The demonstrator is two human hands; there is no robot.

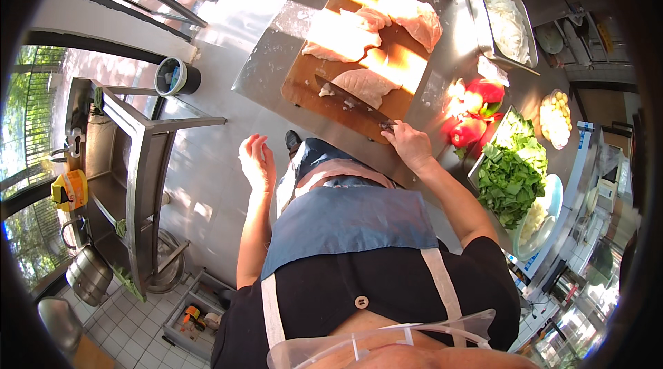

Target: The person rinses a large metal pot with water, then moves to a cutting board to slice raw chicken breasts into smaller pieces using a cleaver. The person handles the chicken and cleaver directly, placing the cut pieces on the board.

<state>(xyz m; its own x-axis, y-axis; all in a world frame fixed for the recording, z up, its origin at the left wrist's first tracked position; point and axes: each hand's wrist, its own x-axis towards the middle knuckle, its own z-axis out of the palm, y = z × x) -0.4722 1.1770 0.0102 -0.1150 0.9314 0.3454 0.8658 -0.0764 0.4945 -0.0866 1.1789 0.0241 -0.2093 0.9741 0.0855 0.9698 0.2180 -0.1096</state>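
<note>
My right hand [409,143] grips the handle of a kitchen knife [352,100], whose dark blade lies over the near part of a wooden cutting board [305,81]. Just beyond the blade is a pale piece of raw meat [365,85]. Farther back on the board rest two larger raw pieces, one at the left [339,37] in bright sunlight and one at the right [414,14]. My left hand [257,161] is raised off the board to the left, empty, with its fingers loosely bent and partly apart.
The board lies on a metal table [269,53]. To the right are red peppers [469,130], a tray of chopped leafy greens [513,167], a metal pan of white shreds [505,19], a container of yellow pieces [555,117] and a pale bowl [554,198]. A bucket [178,77] and a metal sink [98,146] are at the left.
</note>
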